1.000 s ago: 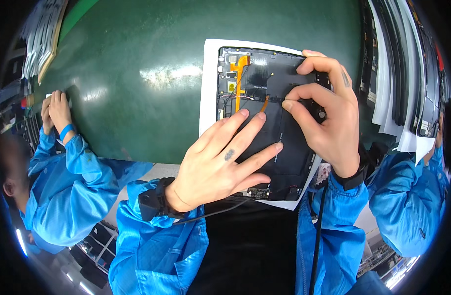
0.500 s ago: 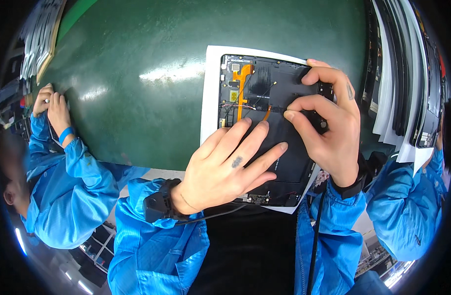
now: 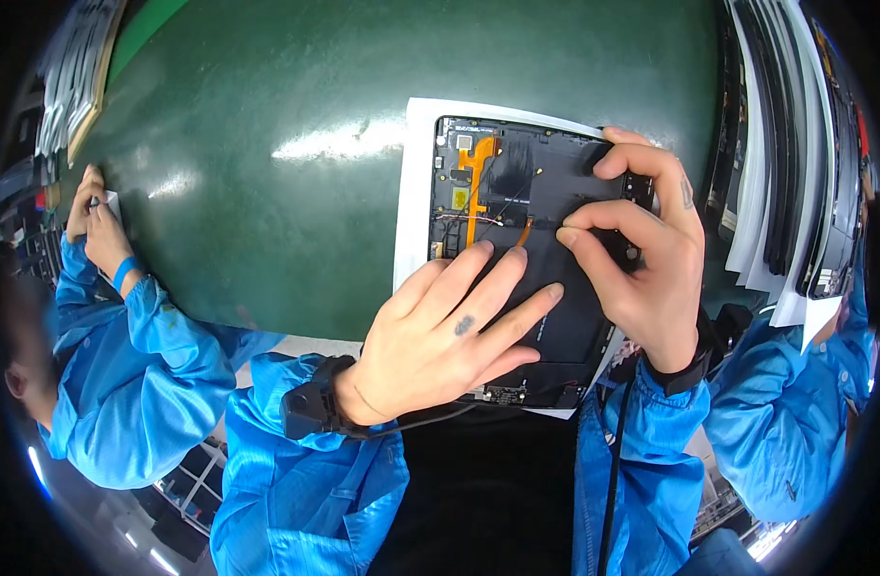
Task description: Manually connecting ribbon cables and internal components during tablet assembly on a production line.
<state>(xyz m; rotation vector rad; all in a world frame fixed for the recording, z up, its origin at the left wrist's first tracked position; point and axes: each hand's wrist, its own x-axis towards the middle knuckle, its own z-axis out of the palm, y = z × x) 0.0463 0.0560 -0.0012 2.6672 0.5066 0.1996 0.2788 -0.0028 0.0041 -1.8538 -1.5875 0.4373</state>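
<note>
An opened black tablet (image 3: 541, 206) lies back-up on a white sheet (image 3: 416, 173) on the green mat (image 3: 267, 173). An orange flex cable (image 3: 475, 182) runs down its left side. My left hand (image 3: 450, 336) rests flat on the tablet's lower half, fingers spread and pressing it down. My right hand (image 3: 642, 259) is at the tablet's right edge, thumb and forefinger pinched on a small part of the black inner layer near the middle. What is between the fingertips is too small to tell.
A co-worker in a blue sleeve (image 3: 142, 365) stands at the left, hands (image 3: 95, 211) at the mat's edge on a small white piece. Stacked dark panels with white sheets (image 3: 795, 163) line the right. Another blue sleeve (image 3: 805, 403) is at the lower right.
My left hand has slid slightly down and left on the tablet. My right hand's pinch has shifted a little toward the middle. The co-worker's hands moved slightly up the mat's edge.
</note>
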